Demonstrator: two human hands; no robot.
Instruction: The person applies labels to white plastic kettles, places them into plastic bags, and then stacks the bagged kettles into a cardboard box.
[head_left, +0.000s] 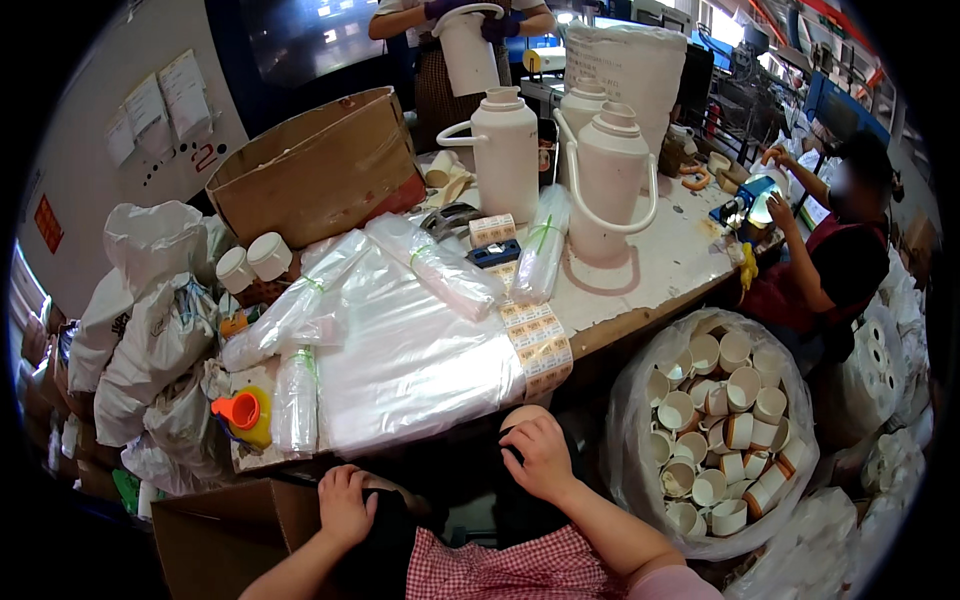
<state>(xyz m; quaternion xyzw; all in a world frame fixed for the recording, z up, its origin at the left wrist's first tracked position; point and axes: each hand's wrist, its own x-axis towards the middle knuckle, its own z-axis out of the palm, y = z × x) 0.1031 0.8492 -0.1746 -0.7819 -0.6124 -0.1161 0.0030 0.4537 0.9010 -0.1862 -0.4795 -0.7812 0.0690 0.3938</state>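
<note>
My left hand (346,506) lies on my left leg with its fingers loosely spread and nothing in it, close to an open cardboard box (215,525). Over my right knee, my right hand (537,456) rests empty, its fingers apart and slightly bent. In front of both hands, a stack of clear plastic bags (415,370) covers the near part of the workbench (655,268). A strip of printed stickers (538,343) hangs over the bench edge. Tied rolls of plastic bags (435,265) lie on the stack. Beyond them stand white thermos-jug bodies (608,180) with handles.
At my right, a plastic-lined container (625,470) holds many white cups. White sacks (155,310) pile up at the left, beside a large cardboard box (315,165). A co-worker (835,235) sits at the right; another person (455,100) holds a jug body across the bench.
</note>
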